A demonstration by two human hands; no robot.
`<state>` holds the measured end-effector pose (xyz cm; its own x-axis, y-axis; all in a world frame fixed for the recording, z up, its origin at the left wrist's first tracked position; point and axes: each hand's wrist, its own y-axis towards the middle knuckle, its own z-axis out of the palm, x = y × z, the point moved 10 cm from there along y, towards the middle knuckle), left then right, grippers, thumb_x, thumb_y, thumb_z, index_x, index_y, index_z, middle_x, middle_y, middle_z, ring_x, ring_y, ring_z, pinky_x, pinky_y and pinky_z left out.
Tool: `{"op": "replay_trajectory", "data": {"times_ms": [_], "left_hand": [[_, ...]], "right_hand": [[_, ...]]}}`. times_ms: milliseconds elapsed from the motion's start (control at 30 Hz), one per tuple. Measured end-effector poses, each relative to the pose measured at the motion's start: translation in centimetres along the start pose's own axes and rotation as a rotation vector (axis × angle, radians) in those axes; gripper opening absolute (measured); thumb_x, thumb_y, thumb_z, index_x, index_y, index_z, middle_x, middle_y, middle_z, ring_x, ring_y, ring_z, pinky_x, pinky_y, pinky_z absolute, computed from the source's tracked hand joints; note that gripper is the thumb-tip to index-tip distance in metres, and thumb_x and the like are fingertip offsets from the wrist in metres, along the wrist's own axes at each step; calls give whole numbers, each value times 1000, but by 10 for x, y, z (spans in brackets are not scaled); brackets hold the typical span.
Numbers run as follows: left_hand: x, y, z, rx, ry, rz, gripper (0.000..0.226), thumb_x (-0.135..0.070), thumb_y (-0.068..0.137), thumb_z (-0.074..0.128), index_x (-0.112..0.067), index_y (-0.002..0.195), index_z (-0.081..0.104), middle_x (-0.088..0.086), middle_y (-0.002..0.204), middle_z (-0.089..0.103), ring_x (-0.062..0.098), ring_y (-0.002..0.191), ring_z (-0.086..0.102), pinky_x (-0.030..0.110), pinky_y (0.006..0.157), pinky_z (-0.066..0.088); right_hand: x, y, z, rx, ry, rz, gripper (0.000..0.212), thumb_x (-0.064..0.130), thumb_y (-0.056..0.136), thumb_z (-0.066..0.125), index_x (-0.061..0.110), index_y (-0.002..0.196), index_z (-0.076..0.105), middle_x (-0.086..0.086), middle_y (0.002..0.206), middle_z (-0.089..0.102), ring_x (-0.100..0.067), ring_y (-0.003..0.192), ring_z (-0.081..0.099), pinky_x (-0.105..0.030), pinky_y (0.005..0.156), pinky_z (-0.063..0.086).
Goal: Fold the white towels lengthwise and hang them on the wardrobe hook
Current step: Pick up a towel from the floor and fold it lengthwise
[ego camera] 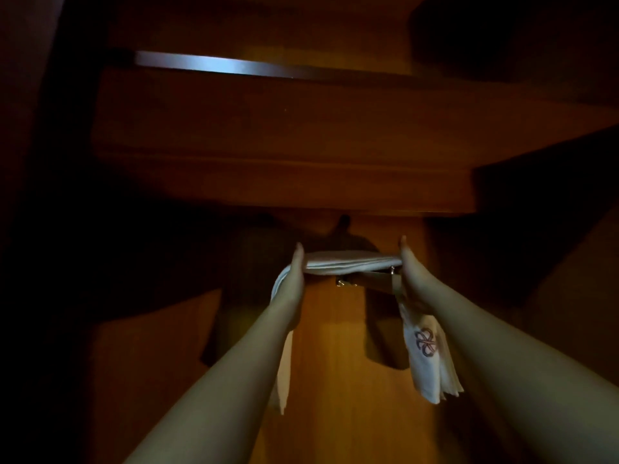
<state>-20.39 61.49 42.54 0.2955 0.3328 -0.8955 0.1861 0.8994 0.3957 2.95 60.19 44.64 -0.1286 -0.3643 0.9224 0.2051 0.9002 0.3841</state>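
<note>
The folded white towel (351, 261) lies with its long axis crosswise just above the brass hook (368, 281), ends drooping on both sides. The left hand (293, 279) and right hand (410, 276) press its ends, fingers straight, equally near the hook.

The picture is dim and has a warm orange tone. The wooden back panel (335, 329) in the centre is the brightest part, while the corners and the left side fall into almost black. A metal rail (214, 65) above catches a pale reflection. Soft dark shadows lie on the wood behind the towel (351, 261). Details are soft, and straight edges bend near the borders.
</note>
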Motion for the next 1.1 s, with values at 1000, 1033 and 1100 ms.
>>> {"op": "replay_trajectory", "data": {"times_ms": [1000, 1033, 1100], "left_hand": [[105, -125, 53, 125, 218, -178, 57, -61, 103, 17, -30, 139, 49, -6, 136, 55, 7, 120, 58, 18, 85, 46], [109, -136, 50, 138, 269, -194, 60, -61, 103, 20, -25, 144, 46, -3, 140, 54, 16, 130, 53, 23, 91, 44], [119, -156, 43, 137, 408, -252, 65, -59, 103, 29, -15, 146, 47, 7, 148, 52, 24, 135, 49, 32, 101, 40]], "right_hand": [[-111, -114, 49, 213, -91, 153, 81, 74, 96, 25, 13, 140, 54, -4, 130, 65, -20, 123, 58, -37, 111, 39], [-109, -123, 46, 209, -136, 134, 76, 72, 97, 27, 15, 136, 57, 0, 120, 69, -16, 116, 61, -38, 108, 41], [-104, -140, 39, 171, -216, 73, 62, 63, 102, 29, 18, 134, 58, 5, 110, 70, -13, 109, 63, -41, 106, 43]]}}
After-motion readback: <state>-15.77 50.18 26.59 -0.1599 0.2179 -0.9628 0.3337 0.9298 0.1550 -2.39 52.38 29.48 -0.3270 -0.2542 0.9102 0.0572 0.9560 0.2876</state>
